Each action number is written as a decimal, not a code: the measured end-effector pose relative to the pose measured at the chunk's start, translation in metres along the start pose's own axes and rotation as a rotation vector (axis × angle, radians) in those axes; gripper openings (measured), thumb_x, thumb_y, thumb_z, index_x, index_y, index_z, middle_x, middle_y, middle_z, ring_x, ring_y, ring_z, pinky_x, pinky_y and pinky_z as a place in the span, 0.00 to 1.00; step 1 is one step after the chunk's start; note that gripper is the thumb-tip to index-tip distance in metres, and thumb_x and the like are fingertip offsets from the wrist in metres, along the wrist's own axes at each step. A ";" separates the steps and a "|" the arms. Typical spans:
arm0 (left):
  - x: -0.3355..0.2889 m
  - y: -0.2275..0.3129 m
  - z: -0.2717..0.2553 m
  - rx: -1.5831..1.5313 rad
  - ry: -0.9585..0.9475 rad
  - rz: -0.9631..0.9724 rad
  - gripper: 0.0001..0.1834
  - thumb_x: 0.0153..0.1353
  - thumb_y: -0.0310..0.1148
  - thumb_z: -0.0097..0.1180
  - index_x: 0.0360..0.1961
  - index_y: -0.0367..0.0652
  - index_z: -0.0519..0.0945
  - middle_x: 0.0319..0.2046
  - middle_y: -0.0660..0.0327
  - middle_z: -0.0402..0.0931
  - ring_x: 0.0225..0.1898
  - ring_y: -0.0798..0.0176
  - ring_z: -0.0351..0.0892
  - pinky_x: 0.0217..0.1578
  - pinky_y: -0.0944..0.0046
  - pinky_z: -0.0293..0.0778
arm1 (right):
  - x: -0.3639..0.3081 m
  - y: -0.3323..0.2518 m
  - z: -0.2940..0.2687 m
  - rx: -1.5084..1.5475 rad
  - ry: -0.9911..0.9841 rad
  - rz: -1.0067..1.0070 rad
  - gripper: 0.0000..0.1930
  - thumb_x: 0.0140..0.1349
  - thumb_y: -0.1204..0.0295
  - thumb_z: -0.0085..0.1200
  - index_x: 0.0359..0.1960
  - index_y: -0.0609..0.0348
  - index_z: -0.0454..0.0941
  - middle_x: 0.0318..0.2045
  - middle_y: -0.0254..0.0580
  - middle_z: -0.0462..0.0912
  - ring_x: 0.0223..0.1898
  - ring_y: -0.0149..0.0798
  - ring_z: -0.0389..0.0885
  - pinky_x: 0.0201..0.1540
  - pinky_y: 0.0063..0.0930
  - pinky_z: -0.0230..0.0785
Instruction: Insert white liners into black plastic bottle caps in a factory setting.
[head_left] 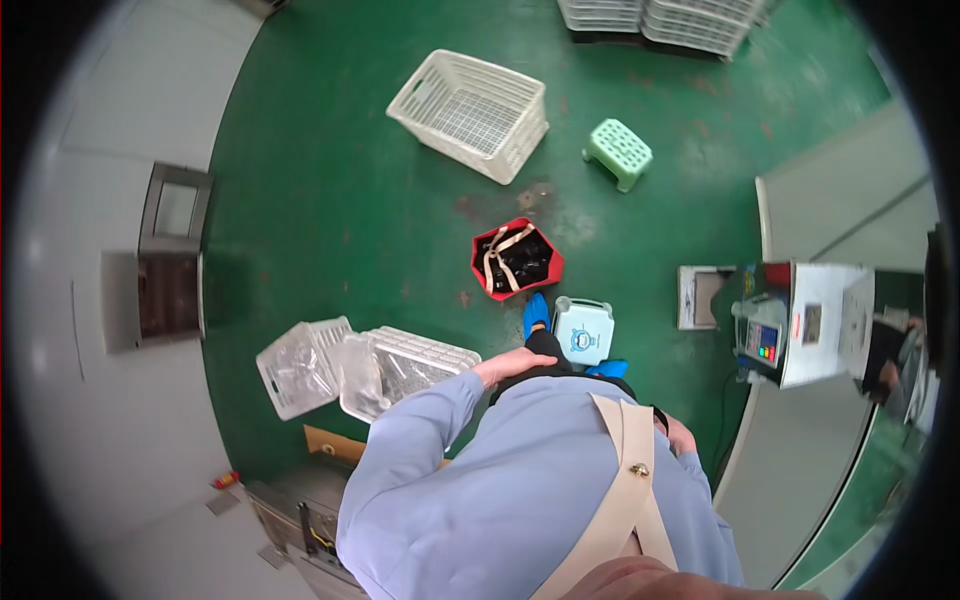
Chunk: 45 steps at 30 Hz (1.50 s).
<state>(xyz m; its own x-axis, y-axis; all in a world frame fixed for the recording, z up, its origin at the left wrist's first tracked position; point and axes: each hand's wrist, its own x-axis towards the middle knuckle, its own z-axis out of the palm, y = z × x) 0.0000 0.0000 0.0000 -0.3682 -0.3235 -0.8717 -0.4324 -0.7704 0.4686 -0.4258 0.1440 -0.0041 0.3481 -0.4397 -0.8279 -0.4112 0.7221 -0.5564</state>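
Note:
My left hand (515,366) lies on the black trousers (540,345) at my left thigh, its fingers stretched out with nothing seen in them. Low at my right side is my right hand (680,435), next to a thin black strap; its fingers are mostly hidden. Between my blue-covered feet (536,314) is a small white and pale blue step stool (585,333) with a cartoon bear on top. Just ahead stands a red bag (560,270) with beige straps, holding dark things I cannot make out.
A big white crate (520,165) and a mint-green stool (621,147) stand ahead on the green floor. At left are white crates (425,348) with clear plastic. A machine with a keypad (765,342) is at right, with a person (897,370) beyond. Stacked trays (700,22) stand far off.

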 end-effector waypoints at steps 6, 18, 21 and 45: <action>-0.017 0.006 -0.062 -0.151 -0.150 -0.035 0.33 0.64 0.55 0.61 0.53 0.33 0.84 0.53 0.51 0.82 0.52 0.59 0.81 0.52 0.59 0.76 | 0.036 -0.086 -0.004 -0.465 -0.058 -0.066 0.23 0.57 0.55 0.62 0.41 0.65 0.81 0.36 0.62 0.84 0.41 0.57 0.83 0.42 0.46 0.72; 0.024 -0.034 -0.023 -0.233 -0.298 -0.143 0.28 0.66 0.56 0.59 0.46 0.38 0.85 0.49 0.55 0.83 0.49 0.62 0.80 0.47 0.58 0.73 | 0.150 -0.158 -0.081 -0.977 -0.526 -0.017 0.18 0.64 0.60 0.55 0.36 0.68 0.81 0.34 0.65 0.83 0.40 0.64 0.82 0.41 0.49 0.74; 0.101 -0.068 0.018 -0.249 -0.352 -0.122 0.20 0.69 0.47 0.58 0.29 0.41 0.83 0.24 0.64 0.84 0.20 0.72 0.78 0.21 0.71 0.69 | 0.190 -0.146 -0.108 -0.906 -0.711 -0.020 0.15 0.65 0.64 0.54 0.32 0.69 0.81 0.28 0.63 0.83 0.33 0.60 0.84 0.36 0.46 0.74; 0.627 -0.201 0.008 0.952 0.012 0.382 0.45 0.39 0.60 0.75 0.53 0.40 0.76 0.42 0.55 0.79 0.47 0.51 0.80 0.50 0.49 0.71 | 0.598 -0.113 -0.105 -1.132 -0.032 -0.366 0.09 0.61 0.76 0.60 0.42 0.62 0.76 0.34 0.49 0.80 0.38 0.54 0.81 0.38 0.45 0.73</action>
<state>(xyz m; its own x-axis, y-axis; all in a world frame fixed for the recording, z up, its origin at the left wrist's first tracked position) -0.1506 -0.0432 -0.6393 -0.6119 -0.4655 -0.6394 -0.7640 0.1390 0.6300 -0.2597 -0.2569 -0.4437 0.6141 -0.4967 -0.6133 -0.7874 -0.3332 -0.5186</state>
